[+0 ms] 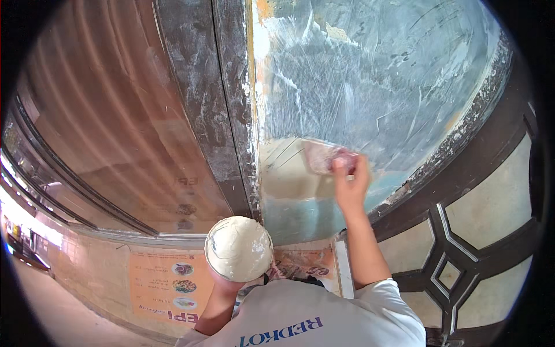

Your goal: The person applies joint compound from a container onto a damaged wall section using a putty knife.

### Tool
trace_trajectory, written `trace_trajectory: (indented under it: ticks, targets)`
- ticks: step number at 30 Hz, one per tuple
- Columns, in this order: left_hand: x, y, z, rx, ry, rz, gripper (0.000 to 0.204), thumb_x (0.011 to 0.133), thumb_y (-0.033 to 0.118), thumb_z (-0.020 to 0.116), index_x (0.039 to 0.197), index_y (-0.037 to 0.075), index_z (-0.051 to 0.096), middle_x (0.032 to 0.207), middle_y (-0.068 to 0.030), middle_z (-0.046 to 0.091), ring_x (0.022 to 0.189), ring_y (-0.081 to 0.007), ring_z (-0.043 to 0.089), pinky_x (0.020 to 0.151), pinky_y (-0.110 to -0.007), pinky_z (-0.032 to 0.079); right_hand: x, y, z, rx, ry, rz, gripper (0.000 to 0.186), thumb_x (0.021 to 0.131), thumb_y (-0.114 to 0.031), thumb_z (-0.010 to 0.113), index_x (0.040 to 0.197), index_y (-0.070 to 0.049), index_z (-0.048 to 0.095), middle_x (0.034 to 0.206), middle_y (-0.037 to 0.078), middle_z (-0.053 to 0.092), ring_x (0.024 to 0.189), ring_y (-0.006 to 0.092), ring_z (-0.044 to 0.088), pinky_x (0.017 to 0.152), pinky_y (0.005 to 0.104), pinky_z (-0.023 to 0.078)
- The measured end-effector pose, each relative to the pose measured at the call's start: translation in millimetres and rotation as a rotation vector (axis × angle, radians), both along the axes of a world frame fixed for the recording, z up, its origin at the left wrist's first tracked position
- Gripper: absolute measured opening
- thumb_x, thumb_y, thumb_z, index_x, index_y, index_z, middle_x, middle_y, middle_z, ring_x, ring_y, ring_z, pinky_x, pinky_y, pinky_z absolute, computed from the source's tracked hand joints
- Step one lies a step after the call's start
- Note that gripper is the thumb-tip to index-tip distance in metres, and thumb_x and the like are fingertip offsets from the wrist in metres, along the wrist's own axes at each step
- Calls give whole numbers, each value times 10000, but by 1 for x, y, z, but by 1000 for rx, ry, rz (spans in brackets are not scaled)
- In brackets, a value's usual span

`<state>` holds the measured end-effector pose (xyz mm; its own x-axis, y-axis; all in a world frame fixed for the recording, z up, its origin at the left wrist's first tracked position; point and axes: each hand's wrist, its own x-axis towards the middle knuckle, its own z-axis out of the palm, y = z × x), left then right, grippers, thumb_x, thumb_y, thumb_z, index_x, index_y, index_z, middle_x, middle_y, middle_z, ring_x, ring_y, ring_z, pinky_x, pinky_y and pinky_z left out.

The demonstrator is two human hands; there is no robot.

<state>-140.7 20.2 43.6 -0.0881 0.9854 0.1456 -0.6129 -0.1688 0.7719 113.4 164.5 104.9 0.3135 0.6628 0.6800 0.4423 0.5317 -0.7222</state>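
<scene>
My left hand (227, 283) holds up a round tub filled with off-white putty (239, 247), which is heaped and smeared with a darker streak. The fingers under the tub are mostly hidden. My right hand (354, 180) grips a wide, flat putty knife (319, 157) with a reddish, putty-stained handle. Its blade lies on or very close to the wall (370, 81), a grey-blue surface streaked with white. A patch of smooth cream coating (292, 180) lies below and to the left of the blade.
Left of the wall runs a dark, putty-marked frame post (199, 75), and beyond it a glossy brown glass pane (104, 121). At right stands a dark lattice (445, 277) with pale panels. An orange printed banner (159, 277) hangs at the lower left.
</scene>
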Motion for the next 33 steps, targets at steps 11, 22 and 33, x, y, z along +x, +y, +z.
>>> trace_trajectory:
  ticks: [11, 22, 33]
  targets:
    - [-2, -5, -4, -47, -28, 27, 857, 668, 78, 853, 1403, 38, 414, 1333, -129, 557, 1190, -244, 577, 998, -426, 505, -6, 9, 10, 119, 137, -30, 187, 914, -207, 667, 990, -39, 632, 797, 101, 630, 718, 187, 605, 656, 328, 476]
    - [2, -3, 7, -10, 54, 60, 923, 607, 104, 898, 1396, 38, 424, 1320, -125, 567, 1186, -231, 578, 994, -399, 493, -15, 5, 16, -169, -216, -37, 154, 899, -216, 659, 953, -72, 659, 843, 124, 662, 707, 265, 628, 651, 360, 498]
    - [4, -7, 22, -106, -325, -86, 927, 608, 103, 894, 1399, 39, 415, 1321, -124, 565, 1187, -233, 575, 1005, -401, 482, -19, 10, -4, -17, -433, 4, 229, 936, -257, 625, 975, -31, 640, 848, 152, 652, 713, 319, 634, 637, 365, 503]
